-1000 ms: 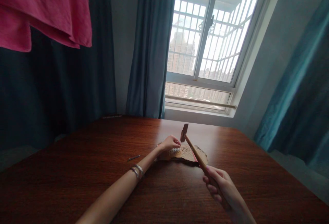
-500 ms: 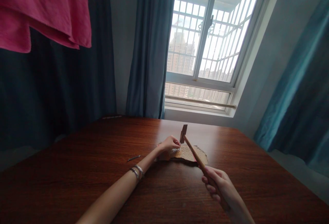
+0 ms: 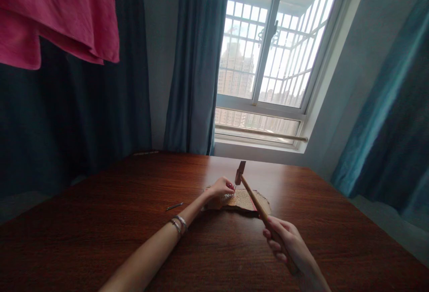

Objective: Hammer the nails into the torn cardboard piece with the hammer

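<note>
My right hand (image 3: 284, 240) is wrapped round the wooden handle of a hammer (image 3: 256, 202), whose dark head is raised just above my left hand's fingertips. My left hand (image 3: 223, 187) is pinched on a thin upright object, too small to make out clearly, over a piece of cardboard (image 3: 246, 199). Many small holes or dots cover the cardboard, which has ragged edges and lies flat on the brown wooden table (image 3: 201, 256). Part of its left side is hidden under my left hand.
A thin metal tool (image 3: 174, 206) lies on the table left of the cardboard. Behind the table are blue curtains (image 3: 197, 68) and a barred window (image 3: 261, 60). A pink cloth (image 3: 67, 15) hangs at the upper left.
The hammer head has risen and tilted slightly, leaving a small gap above the thin object. My left hand and the cardboard look unmoved.
</note>
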The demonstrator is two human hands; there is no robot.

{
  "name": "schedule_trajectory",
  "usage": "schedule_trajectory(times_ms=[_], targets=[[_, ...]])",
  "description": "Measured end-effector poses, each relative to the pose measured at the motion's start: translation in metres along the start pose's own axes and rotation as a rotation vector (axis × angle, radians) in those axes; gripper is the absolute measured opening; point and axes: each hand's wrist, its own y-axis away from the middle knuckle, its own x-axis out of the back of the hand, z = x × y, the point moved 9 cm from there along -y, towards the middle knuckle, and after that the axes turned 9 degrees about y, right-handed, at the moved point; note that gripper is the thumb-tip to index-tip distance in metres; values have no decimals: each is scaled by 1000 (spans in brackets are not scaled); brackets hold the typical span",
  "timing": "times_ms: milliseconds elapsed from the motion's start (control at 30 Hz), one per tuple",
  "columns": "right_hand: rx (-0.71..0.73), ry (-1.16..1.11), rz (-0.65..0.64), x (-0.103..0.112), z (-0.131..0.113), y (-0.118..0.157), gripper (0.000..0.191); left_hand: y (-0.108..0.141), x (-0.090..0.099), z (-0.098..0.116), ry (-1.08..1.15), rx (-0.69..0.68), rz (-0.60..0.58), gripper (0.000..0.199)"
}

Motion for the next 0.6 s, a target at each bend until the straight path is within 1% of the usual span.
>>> schedule_trajectory(times_ms=[300, 433, 600], targets=[[9, -9, 5, -2, -3, -1, 41, 3, 5, 5, 100, -37, -28, 30], [9, 9, -6, -5, -4, -2, 40, 4, 6, 3, 93, -14, -23, 29], [30, 7, -10, -8, -6, -2, 38, 5, 5, 7, 87, -51, -32, 30]])
